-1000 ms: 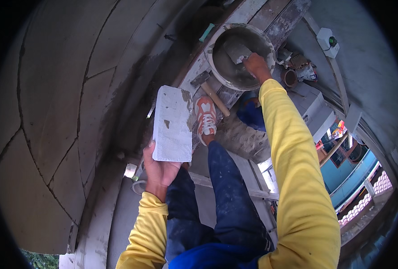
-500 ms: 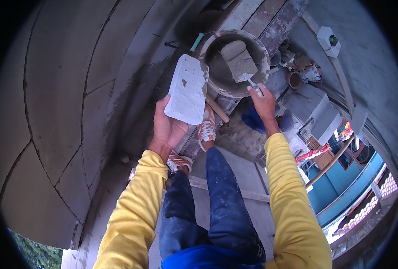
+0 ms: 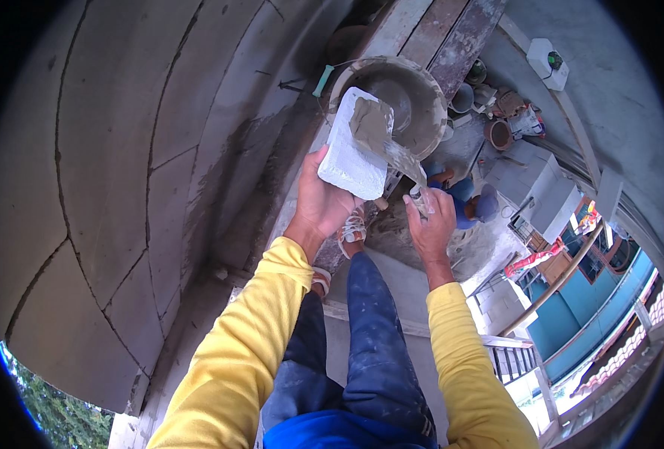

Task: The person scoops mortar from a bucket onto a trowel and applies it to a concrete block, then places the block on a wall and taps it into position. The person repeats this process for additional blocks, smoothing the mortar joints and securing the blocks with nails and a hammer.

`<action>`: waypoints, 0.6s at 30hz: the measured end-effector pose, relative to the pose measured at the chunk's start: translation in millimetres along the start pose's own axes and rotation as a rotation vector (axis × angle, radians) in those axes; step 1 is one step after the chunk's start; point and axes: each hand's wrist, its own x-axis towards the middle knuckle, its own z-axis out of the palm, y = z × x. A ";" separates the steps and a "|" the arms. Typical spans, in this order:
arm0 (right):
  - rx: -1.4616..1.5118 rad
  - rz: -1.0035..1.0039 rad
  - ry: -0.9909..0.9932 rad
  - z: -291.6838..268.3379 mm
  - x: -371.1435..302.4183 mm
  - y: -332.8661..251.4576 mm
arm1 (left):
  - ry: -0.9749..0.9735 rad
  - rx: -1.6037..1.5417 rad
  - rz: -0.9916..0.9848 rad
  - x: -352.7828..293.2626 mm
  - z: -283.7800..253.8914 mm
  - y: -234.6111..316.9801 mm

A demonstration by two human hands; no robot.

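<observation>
My left hand (image 3: pixel 321 196) is closed around the lower end of a white, rough block (image 3: pixel 345 163), tilted up in front of me. Grey wet mortar (image 3: pixel 371 123) covers part of the block's upper face. My right hand (image 3: pixel 431 223) grips the handle of a trowel (image 3: pixel 405 160), whose mortar-smeared blade meets the block's right side. Just behind the block stands a round bucket (image 3: pixel 438 93) with a mortar-caked rim and grey mortar inside. The block hides the bucket's near left part.
The bucket rests on wooden planks (image 3: pixel 440 30), where my feet also stand. A block wall (image 3: pixel 122 142) with dark joints rises at left. Below right, a person in blue (image 3: pixel 467 211) is beside pale blocks (image 3: pixel 534 183). Pots and buckets (image 3: pixel 498 133) stand farther right.
The trowel has come out of the bucket toward me, and its mortar now lies on the block. My left hand has shifted right with the block, nearer the bucket.
</observation>
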 end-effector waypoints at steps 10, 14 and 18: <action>0.085 0.086 -0.051 -49.7 -54.3 -24.3 | 0.039 -0.013 0.085 -0.6 0.2 20.4; 0.083 0.384 -0.228 -38.6 -6.0 -21.7 | -0.008 -0.054 0.079 -15.1 -24.5 41.8; -0.207 0.478 -0.568 38.2 78.9 24.1 | -0.017 -0.010 0.051 -33.2 -43.8 49.2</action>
